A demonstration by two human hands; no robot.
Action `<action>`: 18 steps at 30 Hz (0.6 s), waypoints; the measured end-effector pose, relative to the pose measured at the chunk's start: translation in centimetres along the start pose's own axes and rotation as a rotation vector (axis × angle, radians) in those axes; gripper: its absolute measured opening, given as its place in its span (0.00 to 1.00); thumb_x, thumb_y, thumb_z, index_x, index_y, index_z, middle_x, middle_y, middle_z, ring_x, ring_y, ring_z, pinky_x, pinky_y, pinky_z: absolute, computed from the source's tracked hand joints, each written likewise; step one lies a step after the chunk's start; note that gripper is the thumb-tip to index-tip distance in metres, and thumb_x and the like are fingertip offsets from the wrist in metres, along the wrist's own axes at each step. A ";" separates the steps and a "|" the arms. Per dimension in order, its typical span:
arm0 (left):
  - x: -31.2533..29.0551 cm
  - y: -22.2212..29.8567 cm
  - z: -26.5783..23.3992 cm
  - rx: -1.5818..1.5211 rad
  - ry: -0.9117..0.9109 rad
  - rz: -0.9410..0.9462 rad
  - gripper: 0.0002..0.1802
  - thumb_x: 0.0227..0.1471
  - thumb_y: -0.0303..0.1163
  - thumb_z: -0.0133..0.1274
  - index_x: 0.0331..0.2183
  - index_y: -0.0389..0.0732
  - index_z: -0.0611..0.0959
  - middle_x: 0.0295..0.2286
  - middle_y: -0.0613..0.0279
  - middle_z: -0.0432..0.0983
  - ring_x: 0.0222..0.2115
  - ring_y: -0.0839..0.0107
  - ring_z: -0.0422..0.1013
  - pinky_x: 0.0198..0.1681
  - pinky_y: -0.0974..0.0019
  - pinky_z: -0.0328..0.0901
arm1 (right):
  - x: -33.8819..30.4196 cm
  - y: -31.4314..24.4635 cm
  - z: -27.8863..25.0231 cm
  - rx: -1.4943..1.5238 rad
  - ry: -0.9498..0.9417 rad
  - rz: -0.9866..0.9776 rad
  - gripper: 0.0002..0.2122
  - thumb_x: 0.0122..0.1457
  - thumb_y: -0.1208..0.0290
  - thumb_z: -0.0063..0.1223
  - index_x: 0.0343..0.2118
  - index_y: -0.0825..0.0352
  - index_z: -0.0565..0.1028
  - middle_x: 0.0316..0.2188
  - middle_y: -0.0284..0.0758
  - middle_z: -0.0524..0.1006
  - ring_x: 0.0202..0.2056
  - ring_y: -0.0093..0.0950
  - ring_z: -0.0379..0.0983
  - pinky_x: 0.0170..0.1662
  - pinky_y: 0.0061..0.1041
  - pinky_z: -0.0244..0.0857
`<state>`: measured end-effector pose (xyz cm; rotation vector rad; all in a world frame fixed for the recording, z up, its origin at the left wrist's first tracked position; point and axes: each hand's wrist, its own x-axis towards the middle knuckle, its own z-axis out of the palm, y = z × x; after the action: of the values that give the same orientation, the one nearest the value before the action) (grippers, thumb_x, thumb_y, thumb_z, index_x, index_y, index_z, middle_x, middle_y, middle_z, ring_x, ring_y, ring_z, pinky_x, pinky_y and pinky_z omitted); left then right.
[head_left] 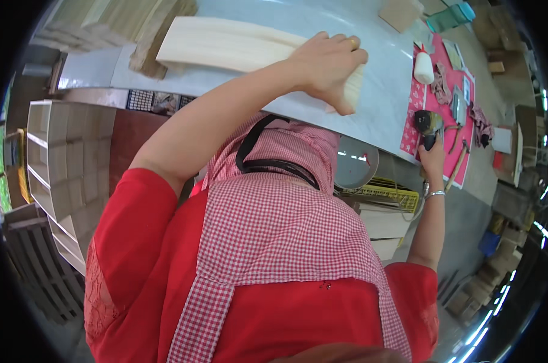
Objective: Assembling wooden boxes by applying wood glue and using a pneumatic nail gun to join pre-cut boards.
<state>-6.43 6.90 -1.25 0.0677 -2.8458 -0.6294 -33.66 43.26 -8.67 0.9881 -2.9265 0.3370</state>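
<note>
A long pale wooden board (231, 45) lies across the table in front of me. Its right end is under my left hand (331, 66), whose fingers curl over the far side while the thumb presses the near edge. Off to the right, my right hand (432, 158) is closed around the handle of a black and yellow hand-held power tool (430, 124). The tool is over the pink mat (414, 112) at the table's right end; its exact kind is not plain from here.
Stacked wooden pieces (119, 24) stand at the far left of the table (382, 72). On the right are a white squeeze bottle (424, 68), crumpled cloths (441, 91) and a teal bottle (451, 18). A round basin (355, 163) and a yellow crate (395, 195) sit below the front edge.
</note>
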 end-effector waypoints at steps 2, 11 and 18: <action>0.1 0.1 -0.3 0.019 -0.048 0.004 0.44 0.26 0.51 0.66 0.46 0.37 0.76 0.41 0.53 0.71 0.47 0.58 0.68 0.48 0.58 0.61 | 0.8 -0.5 -0.5 -0.055 -0.053 0.081 0.26 0.48 0.64 0.61 0.49 0.75 0.72 0.32 0.50 0.80 0.33 0.46 0.78 0.38 0.39 0.72; 0.0 -0.3 0.0 0.068 -0.049 0.040 0.45 0.28 0.53 0.67 0.47 0.36 0.76 0.41 0.53 0.74 0.47 0.58 0.69 0.48 0.58 0.62 | -1.4 -15.0 -13.1 0.243 -0.329 0.119 0.16 0.52 0.72 0.61 0.42 0.74 0.75 0.33 0.38 0.81 0.33 0.24 0.77 0.37 0.27 0.71; -0.3 -0.8 0.4 0.130 0.005 0.090 0.44 0.30 0.52 0.69 0.47 0.36 0.76 0.42 0.54 0.74 0.47 0.59 0.68 0.49 0.58 0.62 | -2.8 -23.0 -17.0 0.335 -0.383 -0.256 0.19 0.50 0.76 0.67 0.46 0.73 0.75 0.41 0.37 0.81 0.40 0.25 0.77 0.45 0.25 0.70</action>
<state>-6.24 6.37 -2.00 -0.0374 -2.8631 -0.4251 -18.18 30.73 12.09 1.6182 -3.0720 0.7137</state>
